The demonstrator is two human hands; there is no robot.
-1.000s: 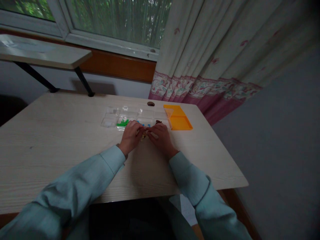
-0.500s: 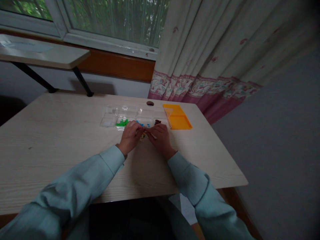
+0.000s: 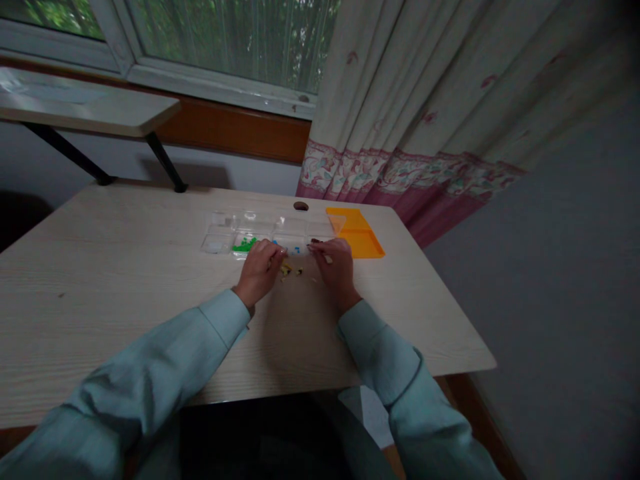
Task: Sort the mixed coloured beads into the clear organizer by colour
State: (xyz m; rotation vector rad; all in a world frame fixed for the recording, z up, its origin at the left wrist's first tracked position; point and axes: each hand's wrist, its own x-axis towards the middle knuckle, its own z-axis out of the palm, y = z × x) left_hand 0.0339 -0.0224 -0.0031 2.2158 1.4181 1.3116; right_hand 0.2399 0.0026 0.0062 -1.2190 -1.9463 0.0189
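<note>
And the hands part! Half a second ago they meet fingertip to fingertip; now the right hand [image 3: 337, 268] has slid away to the right, its fingertips at the brown pieces [image 3: 316, 241] in the clear compartment box [image 3: 320, 227]. The right forefinger reaches out ahead of the thumb; whether they pinch anything, I cannot tell. The left hand [image 3: 258, 270] holds its place, thumb and fingers drawn close together beside the green pieces [image 3: 244, 246], any piece between them too small to make out. And the gap opens the view: small yellow pieces [image 3: 285, 270] lie on the wooden tabletop [image 3: 150, 287] between the hands, just in front of the box, blue pieces [image 3: 297, 250] beyond them.
</note>
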